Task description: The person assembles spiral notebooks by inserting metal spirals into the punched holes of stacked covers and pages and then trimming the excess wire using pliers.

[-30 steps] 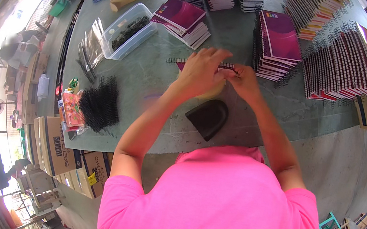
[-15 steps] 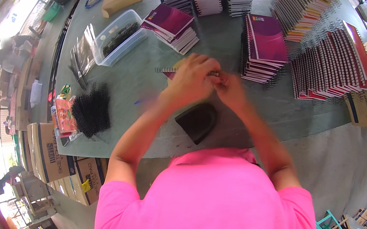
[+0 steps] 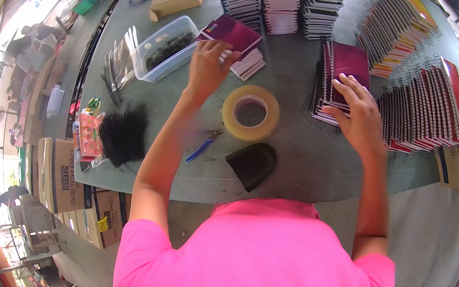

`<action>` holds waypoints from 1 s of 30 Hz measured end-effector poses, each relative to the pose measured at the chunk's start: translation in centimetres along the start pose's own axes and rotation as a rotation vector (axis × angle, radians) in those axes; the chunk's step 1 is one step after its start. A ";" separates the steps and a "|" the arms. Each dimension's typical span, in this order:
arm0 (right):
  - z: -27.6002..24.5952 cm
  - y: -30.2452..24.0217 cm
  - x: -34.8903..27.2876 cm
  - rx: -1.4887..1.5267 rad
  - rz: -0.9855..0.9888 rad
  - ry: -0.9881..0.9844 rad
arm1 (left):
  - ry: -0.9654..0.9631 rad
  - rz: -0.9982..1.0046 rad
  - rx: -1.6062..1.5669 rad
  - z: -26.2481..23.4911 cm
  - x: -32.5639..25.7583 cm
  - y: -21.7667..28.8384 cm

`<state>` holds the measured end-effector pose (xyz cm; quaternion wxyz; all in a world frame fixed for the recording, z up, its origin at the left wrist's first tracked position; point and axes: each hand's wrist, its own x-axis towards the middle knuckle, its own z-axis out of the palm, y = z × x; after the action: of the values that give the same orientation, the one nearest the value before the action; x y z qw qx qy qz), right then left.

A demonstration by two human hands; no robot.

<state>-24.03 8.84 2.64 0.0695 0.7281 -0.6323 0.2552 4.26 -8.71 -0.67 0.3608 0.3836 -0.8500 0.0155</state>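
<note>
My left hand [image 3: 210, 70] is at the near edge of a short stack of purple-covered notebooks [image 3: 233, 31], fingers apart and touching or just above it. My right hand [image 3: 359, 112] lies with fingers spread over the near right part of a taller stack of purple spiral notebooks [image 3: 344, 57]. Between my arms a wide roll of clear tape [image 3: 229, 121] lies flat. Nearer me are a small cutting tool with blue handles [image 3: 200, 150], partly blurred, and a dark wedge-shaped block [image 3: 252, 167].
A clear plastic bin [image 3: 163, 49] holds black coils. A heap of black coils [image 3: 123, 134] lies at the left, by a red-orange packet [image 3: 90, 135]. Tall notebook stacks [image 3: 281, 4] line the back; red-covered spiral notebooks [image 3: 422, 106] stand at the right. Cardboard boxes [image 3: 64, 173] stand below left.
My hands were together over the middle, working at a spiral-bound notebook. They have moved apart, left hand to the short stack, right hand to the taller one. The tape roll now shows.
</note>
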 end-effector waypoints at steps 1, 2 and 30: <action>-0.1 0.0 0.2 0.021 0.018 -0.007 | -0.025 -0.025 0.065 0.9 0.0 0.2; -0.2 0.0 0.3 0.036 0.040 -0.012 | -0.048 -0.045 0.123 1.8 0.3 0.6; 6.3 -9.6 4.6 0.447 -0.195 -0.327 | -0.365 -0.531 -0.906 -3.2 -8.1 6.4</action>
<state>-12.77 3.86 1.44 -0.1710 0.8141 -0.4905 0.2596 5.49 1.98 -1.78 0.3281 0.3877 -0.6943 -0.5099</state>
